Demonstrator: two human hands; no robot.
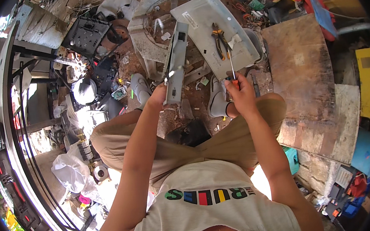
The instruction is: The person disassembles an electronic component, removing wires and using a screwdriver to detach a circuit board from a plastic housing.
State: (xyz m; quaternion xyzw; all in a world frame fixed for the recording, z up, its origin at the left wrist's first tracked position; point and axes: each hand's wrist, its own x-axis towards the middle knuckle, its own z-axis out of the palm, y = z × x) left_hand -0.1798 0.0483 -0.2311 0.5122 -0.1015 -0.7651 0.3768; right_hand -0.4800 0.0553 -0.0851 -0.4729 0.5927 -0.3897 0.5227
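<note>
My left hand [158, 95] is closed on the lower end of a long, narrow grey metal casing [178, 53] with rectangular cutouts. The casing stands tilted up in front of my legs. In my right hand [242, 93] is a screwdriver [235, 83], gripped by its orange handle, its thin shaft pointing away from me. The shaft's tip lies over a flat, pale grey panel [198, 23], near the handles of a pair of pliers [218, 41]. These pliers rest on the panel, with black and orange grips. The screwdriver does not touch the casing.
A worn plywood board [298, 69] lies to the right. Behind the casing is a dusty grey ring-shaped frame [144, 43]. Black plastic parts [86, 36] and scrap crowd the left, beside a metal rack [14, 118]. A clear plastic bag [70, 171] hangs near my left knee.
</note>
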